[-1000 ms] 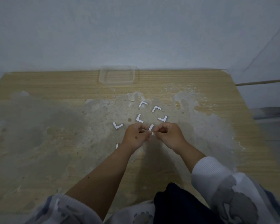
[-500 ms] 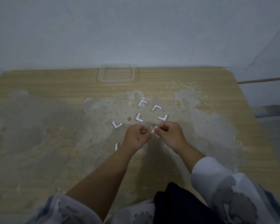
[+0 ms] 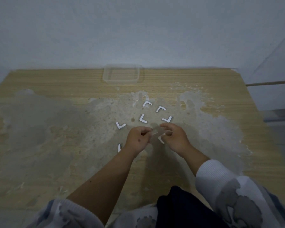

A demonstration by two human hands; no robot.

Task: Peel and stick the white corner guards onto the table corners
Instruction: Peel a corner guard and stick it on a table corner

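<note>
Several white L-shaped corner guards lie loose on the worn wooden table [image 3: 56,83]; among them are one guard [image 3: 147,104] farthest back, another guard [image 3: 120,125] at the left and a third guard [image 3: 119,147] half hidden by my left wrist. My left hand [image 3: 138,139] pinches a thin translucent backing film [image 3: 153,133]. A short gap to its right, my right hand [image 3: 175,139] has curled fingers and holds a white corner guard [image 3: 161,139] at its fingertips. Both hands hover just above the tabletop, in front of the loose guards.
A clear plastic container [image 3: 122,76] stands at the table's back edge against the wall. The table's far right corner [image 3: 235,70] and right edge are in view. A thin rod [image 3: 270,83] runs off to the right beyond the table.
My hands, first pressed together on one guard, have drawn apart. The film has stayed with the left hand and the white guard with the right.
</note>
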